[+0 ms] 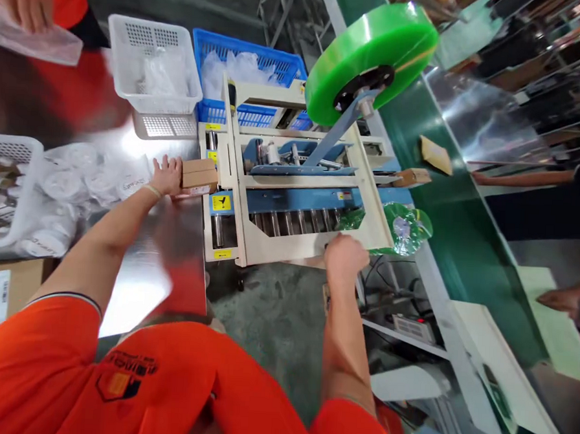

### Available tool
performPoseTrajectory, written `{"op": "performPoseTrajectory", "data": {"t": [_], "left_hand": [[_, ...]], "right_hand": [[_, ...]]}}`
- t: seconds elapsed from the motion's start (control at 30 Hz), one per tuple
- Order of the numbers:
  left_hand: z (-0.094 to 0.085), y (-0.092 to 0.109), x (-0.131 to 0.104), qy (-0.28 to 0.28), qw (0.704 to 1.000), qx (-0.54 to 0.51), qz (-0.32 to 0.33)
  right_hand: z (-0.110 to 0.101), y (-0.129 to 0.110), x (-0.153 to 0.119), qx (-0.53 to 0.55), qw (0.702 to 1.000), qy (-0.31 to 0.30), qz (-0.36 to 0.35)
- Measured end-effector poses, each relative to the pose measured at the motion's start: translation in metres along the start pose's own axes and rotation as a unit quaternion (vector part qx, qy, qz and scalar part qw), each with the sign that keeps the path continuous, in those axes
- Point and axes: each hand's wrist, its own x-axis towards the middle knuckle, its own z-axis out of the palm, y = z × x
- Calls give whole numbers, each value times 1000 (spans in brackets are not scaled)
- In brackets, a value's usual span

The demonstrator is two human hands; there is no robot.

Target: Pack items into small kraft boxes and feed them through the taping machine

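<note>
My left hand (167,175) lies with fingers spread against the left end of a small cardboard box (199,173). The box sits at the infeed of a carton taping machine (288,246), between the metal table and the machine's side rails. At the near edge of the machine's cream frame, my right hand (345,255) is closed on the frame; its fingertips are hidden. A large roll of green tape (371,59) is mounted above the machine. At the outfeed, another small box (412,178) pokes out beside a bunch of green film (406,229).
A green conveyor belt (445,231) runs along the right, carrying a flat box (436,155). White basket (153,100), blue crate (196,50) and wrapped white jars (85,174) stand left and behind. Co-workers' hands show at top left and right.
</note>
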Motion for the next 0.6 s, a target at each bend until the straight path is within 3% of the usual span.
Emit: {"op": "performPoseTrajectory", "data": {"t": [0.07,0.1,0.13,0.2,0.27,0.33,0.37,0.43,0.47,0.53,0.6], "left_hand": [[3,0,0,-1,1000,-13,-16],[4,0,0,3,1000,-16,-18],[6,0,-1,11,1000,-16,-14],[8,0,-2,22,1000,-15,-5],[7,0,-3,24,1000,-14,0],[6,0,-3,24,1000,-13,0],[6,0,-4,22,1000,-13,3],[5,-1,-4,23,1000,-12,12],[6,-2,-3,26,999,-12,16],[8,-3,-3,35,999,-15,18],[9,-3,-3,44,999,-20,10]], "right_hand": [[12,40,-47,-33,999,-7,23],[16,64,-56,-46,998,-15,50],[18,86,-52,-60,994,-28,90],[12,111,-10,-73,979,-38,187],[-3,98,53,-57,974,-69,210],[-18,55,97,-34,992,-45,110],[-23,33,103,-28,997,-31,61],[-20,5,79,-18,999,-11,-45],[-14,4,54,-18,997,0,-77],[5,30,-1,-18,997,-6,-79],[25,72,-43,-4,999,31,-12]]}}
